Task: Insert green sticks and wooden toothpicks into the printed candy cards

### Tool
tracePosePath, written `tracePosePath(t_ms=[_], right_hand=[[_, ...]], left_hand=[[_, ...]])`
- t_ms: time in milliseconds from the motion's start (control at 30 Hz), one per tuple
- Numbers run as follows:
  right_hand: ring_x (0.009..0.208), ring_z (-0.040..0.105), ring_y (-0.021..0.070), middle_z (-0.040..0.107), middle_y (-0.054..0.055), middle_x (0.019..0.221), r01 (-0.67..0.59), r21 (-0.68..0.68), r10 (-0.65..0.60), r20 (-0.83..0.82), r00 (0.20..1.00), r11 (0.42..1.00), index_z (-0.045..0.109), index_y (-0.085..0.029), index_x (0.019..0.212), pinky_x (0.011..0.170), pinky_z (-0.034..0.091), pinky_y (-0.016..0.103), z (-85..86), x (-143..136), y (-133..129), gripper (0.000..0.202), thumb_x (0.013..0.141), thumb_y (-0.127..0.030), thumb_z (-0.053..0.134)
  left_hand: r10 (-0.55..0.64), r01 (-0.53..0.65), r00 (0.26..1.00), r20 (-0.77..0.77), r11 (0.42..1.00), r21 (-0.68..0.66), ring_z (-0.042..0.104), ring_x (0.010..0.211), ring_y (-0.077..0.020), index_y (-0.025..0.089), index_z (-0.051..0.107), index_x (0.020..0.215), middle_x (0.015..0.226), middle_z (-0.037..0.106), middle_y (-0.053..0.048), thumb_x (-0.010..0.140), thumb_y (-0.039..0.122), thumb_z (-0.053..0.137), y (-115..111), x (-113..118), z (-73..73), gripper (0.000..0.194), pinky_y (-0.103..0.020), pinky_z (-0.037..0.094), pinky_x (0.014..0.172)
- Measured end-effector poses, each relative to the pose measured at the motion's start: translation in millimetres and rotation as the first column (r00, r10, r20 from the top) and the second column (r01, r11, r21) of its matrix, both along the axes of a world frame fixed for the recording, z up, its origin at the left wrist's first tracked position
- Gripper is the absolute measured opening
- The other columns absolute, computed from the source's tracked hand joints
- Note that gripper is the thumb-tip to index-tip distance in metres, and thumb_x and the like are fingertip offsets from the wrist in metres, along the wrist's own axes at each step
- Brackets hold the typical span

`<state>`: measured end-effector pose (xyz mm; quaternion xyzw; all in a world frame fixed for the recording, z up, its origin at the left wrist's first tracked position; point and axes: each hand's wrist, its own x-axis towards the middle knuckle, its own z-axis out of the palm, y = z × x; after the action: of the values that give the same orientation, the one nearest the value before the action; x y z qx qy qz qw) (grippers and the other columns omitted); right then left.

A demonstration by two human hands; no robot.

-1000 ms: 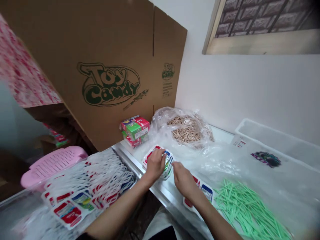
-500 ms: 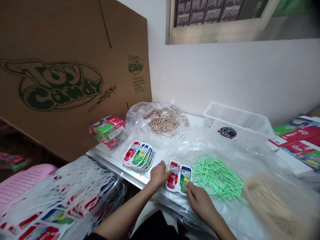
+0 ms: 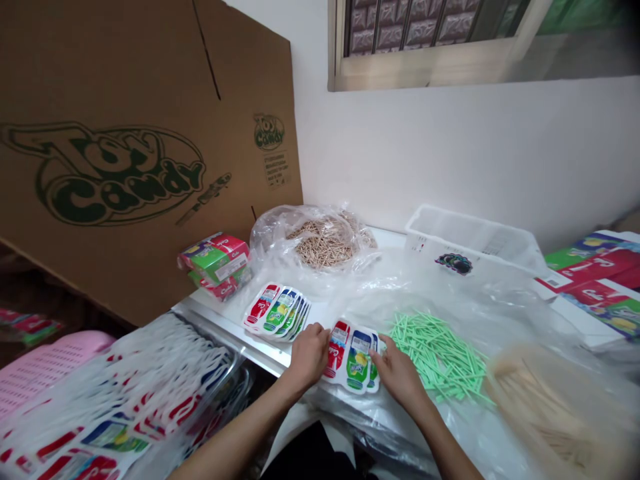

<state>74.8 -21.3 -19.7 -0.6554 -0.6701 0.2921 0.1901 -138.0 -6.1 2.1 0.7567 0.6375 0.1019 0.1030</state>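
The top packet (image 3: 359,358) lay flat over at least 1 other packet (image 3: 374,375) on the white table (image 3: 284,356), between the 2 hands and just beside the pile of green sticks (image 3: 440,357). The packets looked light, thin and fairly stiff, like printed card, likely to bend under a hard squeeze rather than break. Their shiny faces would probably have slid easily over each other, so the white side borders seemed the best hold, with finger and thumb clear of the printed bottles.

The left hand (image 3: 310,353) had its fingers curled and nearly closed, gripping the top packet at its left edge. The right hand (image 3: 399,375) had thumb and finger narrowly apart at the right edges; whether they pinched anything, I could not tell. The fanned stack (image 3: 279,313) lay apart, to the left.

In the frame 0.5 s earlier, only 1 packet showed between the hands; now 2 overlapped, the upper set a little further left. The right hand had moved slightly up along the edge, while the fanned stack looked unchanged.
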Motion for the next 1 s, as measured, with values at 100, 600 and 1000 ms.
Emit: tracePosePath(t_ms=[100,600,1000], right_hand=[[0.070,0.064,0.0226,0.067,0.005,0.072,0.055,-0.006,-0.055,-0.098,0.994,0.998,0.042,-0.010,0.128,0.060,0.042,0.028,-5.4,-2.1,9.7,0.055,0.084,-0.043,0.043],[0.083,0.063,0.0233,0.070,0.004,0.083,-0.166,-0.107,0.008,-0.816,0.578,0.980,0.066,-0.016,0.088,0.076,0.048,0.034,11.4,12.6,2.4,0.036,0.073,-0.049,0.063],[0.060,0.054,0.0153,0.058,-0.004,0.062,0.028,0.018,-0.023,-0.261,0.965,0.999,0.059,-0.021,0.088,0.060,0.042,0.025,42.2,106.2,-33.0,0.030,0.083,-0.049,0.047]], left_hand=[[-0.064,0.047,0.990,0.127,0.991,0.129,0.054,0.089,-0.0212,0.020,0.062,0.094,0.092,0.061,-0.009,0.091,0.025,0.032,-3.3,-5.2,5.5,0.031,-0.032,0.039,0.078],[0.482,0.370,0.076,0.873,0.799,-0.473,0.063,0.063,-0.0177,0.012,0.061,0.089,0.073,0.068,-0.005,0.060,0.019,0.072,-0.2,15.1,22.4,0.031,-0.030,0.049,0.065],[0.549,0.432,0.102,0.829,0.727,-0.535,0.067,0.068,-0.0222,0.013,0.069,0.081,0.073,0.072,-0.008,0.059,0.027,0.077,0.8,84.8,23.3,0.027,-0.035,0.052,0.073]])
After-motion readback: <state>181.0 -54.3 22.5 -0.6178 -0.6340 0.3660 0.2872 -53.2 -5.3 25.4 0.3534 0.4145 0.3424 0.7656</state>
